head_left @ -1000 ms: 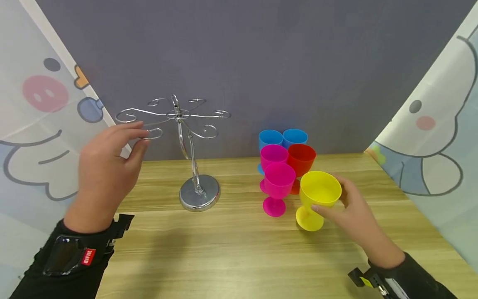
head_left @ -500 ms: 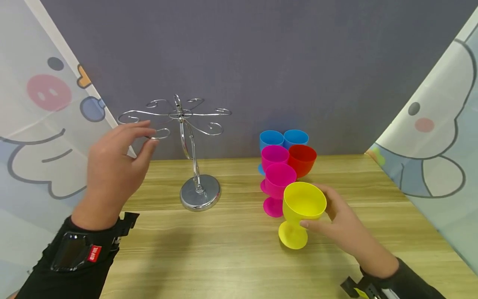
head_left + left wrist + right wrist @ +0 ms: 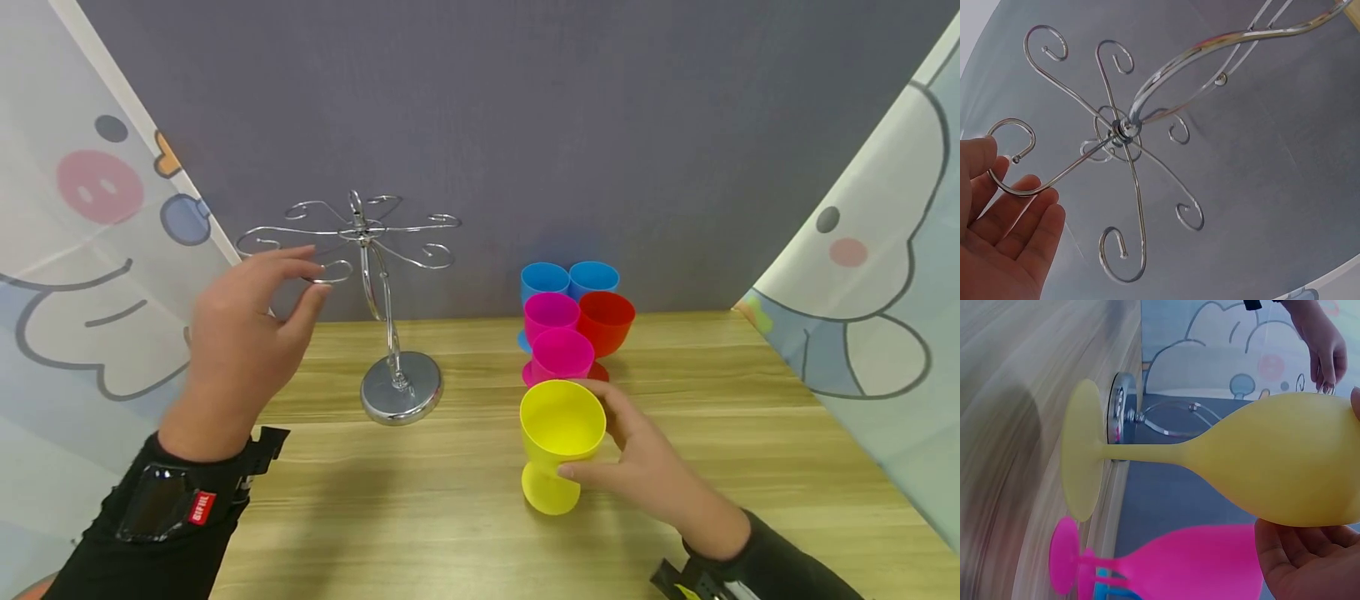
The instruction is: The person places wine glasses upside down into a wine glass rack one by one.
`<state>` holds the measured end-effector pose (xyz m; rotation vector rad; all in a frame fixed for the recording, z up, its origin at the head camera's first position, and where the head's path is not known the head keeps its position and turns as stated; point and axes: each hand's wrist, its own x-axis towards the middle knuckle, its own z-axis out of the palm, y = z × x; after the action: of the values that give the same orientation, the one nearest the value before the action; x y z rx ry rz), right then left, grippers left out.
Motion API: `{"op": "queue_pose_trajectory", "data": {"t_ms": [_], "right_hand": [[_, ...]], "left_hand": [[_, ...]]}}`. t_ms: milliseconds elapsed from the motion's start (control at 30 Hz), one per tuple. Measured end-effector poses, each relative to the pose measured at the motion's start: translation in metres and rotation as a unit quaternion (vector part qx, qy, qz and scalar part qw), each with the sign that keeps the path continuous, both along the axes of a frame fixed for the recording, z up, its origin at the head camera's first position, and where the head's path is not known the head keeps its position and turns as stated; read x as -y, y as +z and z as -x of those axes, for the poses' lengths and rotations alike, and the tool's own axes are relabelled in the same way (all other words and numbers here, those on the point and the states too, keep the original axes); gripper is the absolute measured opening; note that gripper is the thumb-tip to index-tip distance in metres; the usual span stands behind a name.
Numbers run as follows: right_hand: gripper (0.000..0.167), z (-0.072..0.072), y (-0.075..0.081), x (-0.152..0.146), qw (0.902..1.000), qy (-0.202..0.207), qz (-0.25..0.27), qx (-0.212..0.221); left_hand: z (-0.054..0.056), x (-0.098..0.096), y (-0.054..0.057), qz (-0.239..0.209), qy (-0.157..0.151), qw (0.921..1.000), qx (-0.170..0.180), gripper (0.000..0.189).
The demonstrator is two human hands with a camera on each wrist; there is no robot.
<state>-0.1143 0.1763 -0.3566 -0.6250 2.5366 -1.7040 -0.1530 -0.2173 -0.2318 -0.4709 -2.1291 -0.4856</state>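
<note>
Because your right hand (image 3: 645, 475) grips the yellow goblet (image 3: 557, 448) only by its bowl, near the rim, the foot below that grip could swing and clip the nearer magenta goblet (image 3: 562, 354) just beyond your fingers if your wrist turned. Squeezing hard would likely flex the wall, which looks like thin plastic. Your left hand (image 3: 247, 342) pinches a wire hook (image 3: 1022, 194) of the chrome stand (image 3: 391, 333) between thumb and fingers; a downward pull there could tip the stand, since its round base (image 3: 401, 408) sits well off to one side of that pinch. Smooth and matte, the goblet has an egg-shaped bowl, slender stem and flat disc foot. Past your left fingertips, polished arms fan out, each ending in a curl; beneath your right grip, the tabletop (image 3: 450, 525) shows streaky wood grain.
</note>
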Motion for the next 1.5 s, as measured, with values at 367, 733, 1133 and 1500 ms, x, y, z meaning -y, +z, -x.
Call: {"op": "queue_pose_trajectory", "data": {"t_ms": [367,733,1133,1500], "right_hand": [[0.077,0.003,-0.001,0.016,0.9977,0.039,0.055,0.010],[0.074,0.002,0.003,0.028,0.9895,0.097,0.105,-0.022],[0.073,0.001,0.003,0.036,0.9876,0.104,0.116,-0.014],[0.074,0.000,0.000,0.037,0.9885,0.102,0.112,-0.005]], "left_hand": [[0.005,-0.013,-0.011,-0.016,-0.021,0.9996,-0.011,0.017],[0.008,-0.028,-0.016,-0.037,-0.027,0.9989,0.011,0.016],[0.009,-0.031,-0.016,-0.044,-0.037,0.9983,0.010,0.021],[-0.003,-0.028,-0.029,-0.086,-0.073,0.9930,-0.035,0.043]]}}
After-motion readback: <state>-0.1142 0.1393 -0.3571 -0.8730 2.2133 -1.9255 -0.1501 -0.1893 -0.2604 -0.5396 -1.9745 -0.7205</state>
